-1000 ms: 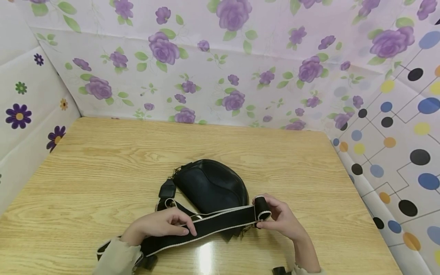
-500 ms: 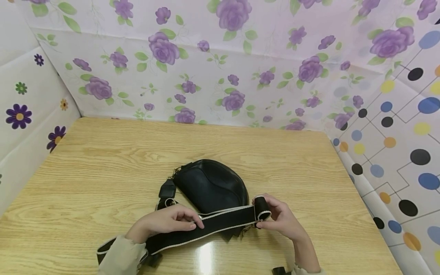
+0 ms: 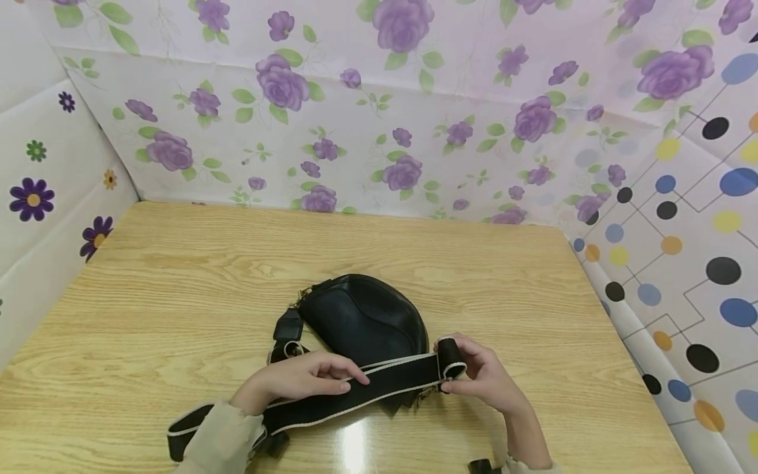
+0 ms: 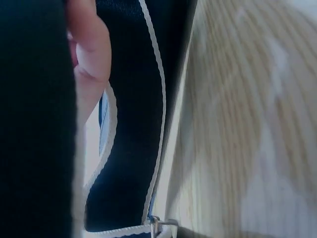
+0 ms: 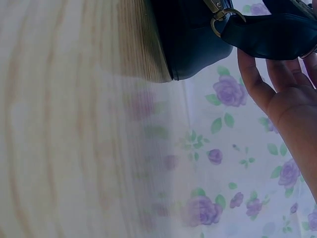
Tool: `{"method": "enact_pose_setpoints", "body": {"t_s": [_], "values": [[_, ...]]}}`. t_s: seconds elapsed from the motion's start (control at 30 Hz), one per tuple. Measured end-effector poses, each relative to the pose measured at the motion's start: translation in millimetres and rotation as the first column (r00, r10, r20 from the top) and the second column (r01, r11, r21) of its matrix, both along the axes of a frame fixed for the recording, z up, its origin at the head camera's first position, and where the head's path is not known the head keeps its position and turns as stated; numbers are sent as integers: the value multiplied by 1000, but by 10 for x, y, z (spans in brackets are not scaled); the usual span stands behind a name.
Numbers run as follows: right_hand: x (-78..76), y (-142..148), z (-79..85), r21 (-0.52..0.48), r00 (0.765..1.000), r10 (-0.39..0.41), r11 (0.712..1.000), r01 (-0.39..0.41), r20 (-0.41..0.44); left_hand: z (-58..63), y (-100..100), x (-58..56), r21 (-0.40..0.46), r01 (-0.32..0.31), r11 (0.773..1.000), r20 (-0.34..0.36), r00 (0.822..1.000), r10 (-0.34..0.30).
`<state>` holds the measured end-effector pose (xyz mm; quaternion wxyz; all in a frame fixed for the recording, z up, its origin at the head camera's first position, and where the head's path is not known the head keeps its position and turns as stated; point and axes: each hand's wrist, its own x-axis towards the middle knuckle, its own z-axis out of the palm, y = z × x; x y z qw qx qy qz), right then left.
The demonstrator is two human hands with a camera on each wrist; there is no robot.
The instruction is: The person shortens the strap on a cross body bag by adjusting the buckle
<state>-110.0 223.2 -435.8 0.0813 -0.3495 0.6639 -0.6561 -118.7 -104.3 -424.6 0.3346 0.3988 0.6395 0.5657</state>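
Observation:
A black half-moon handbag lies on the table behind both hands. Across its front runs a wide black shoulder strap with white edging. My right hand pinches the strap's rolled end between thumb and fingers. The right wrist view has this hand under a black leather tab by a gold ring. My left hand rests on the strap, index finger and thumb lying over its face. The left wrist view shows a bent finger against the webbing.
Left of the bag is a leather strap end with a metal clip. A loop of strap lies by the left sleeve. Flowered sheeting backs the wooden table; a dotted sheet borders the right.
My left hand has slid right along the strap, toward the rolled end. The right hand keeps its hold in the same place, and the bag has not moved.

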Motion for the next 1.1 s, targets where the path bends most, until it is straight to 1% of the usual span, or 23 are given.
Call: {"method": "enact_pose_setpoints", "body": {"t_s": [0.27, 0.4, 0.57, 0.77, 0.87, 0.93, 1.1], "values": [[-2, -10, 11, 6, 1000, -2, 1000, 2, 6, 6, 82, -27, 17, 32, 999, -20, 999, -32], [1, -21, 26, 10, 1000, -8, 1000, 8, 24, 24, 135, -25, -3, 35, 999, -13, 999, -35], [6, -33, 43, 10, 1000, -10, 1000, 10, 29, 20, 176, -15, -35, 15, 999, 18, 1000, -15], [5, -34, 40, 5, 1000, -5, 1000, 5, 25, 11, 175, -6, -42, -16, 999, 49, 999, 18], [0, -27, 29, 4, 1000, -9, 1000, 9, 27, 15, 170, -2, -35, -21, 999, 40, 999, 23], [-4, -20, 18, 1, 1000, -8, 1000, 8, 14, 16, 162, -2, -29, -21, 999, 29, 999, 22], [-10, -11, 4, -2, 1000, -13, 1000, 13, -4, 21, 141, -15, -6, 3, 1000, -24, 1000, -3]]}}
